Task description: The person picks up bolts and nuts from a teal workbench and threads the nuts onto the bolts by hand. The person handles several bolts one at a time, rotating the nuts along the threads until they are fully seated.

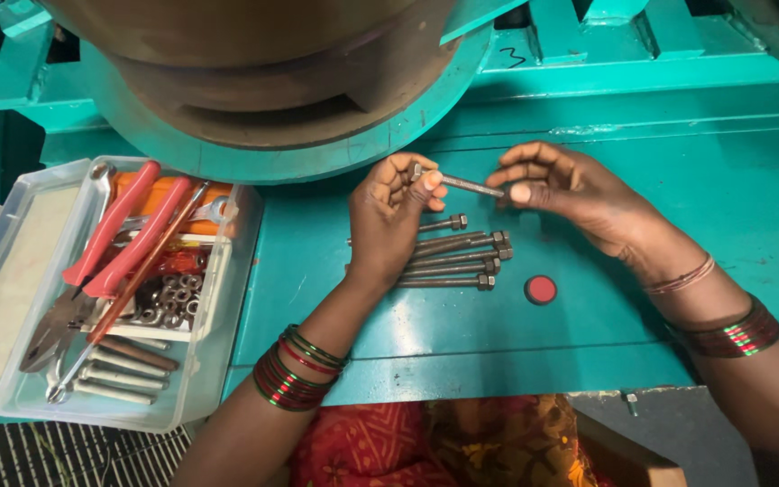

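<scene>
Both hands share one long bolt [463,184], pinched at either end above the bench [678,271]. Head view only.

L hand [389,212]: grip clamped on the bolt's left end, thumb + forefinger closed round what looks like the head/nut there; can't tell which, fingers cover it. R hand [570,189]: grip together on the right end, fingertips pinching the shank tip.

Key relation: bolt's long axis runs approx. left-right across the view, tilted slightly down toward the R hand. It spans the gap btwn the two hands, lifted clear of the bench, just above and apart from the row of spare bolts [457,257]. L hand is nearer that row; its heel rests over the row's left ends. R hand sits well to the right of it.

Counts:
- bolts held: 1
- bolts lying on bench: approx. 5, roughly parallel, hex heads to the right; left ends hidden under the L hand, so count not certain
- red round button [541,289]: 1, just right of the row
- clear plastic tray [11,271]: 1, at left edge, w/ red-handled pliers [110,243], loose nuts [169,302], a few more bolts at its near end
- bangles on both wrists.
</scene>
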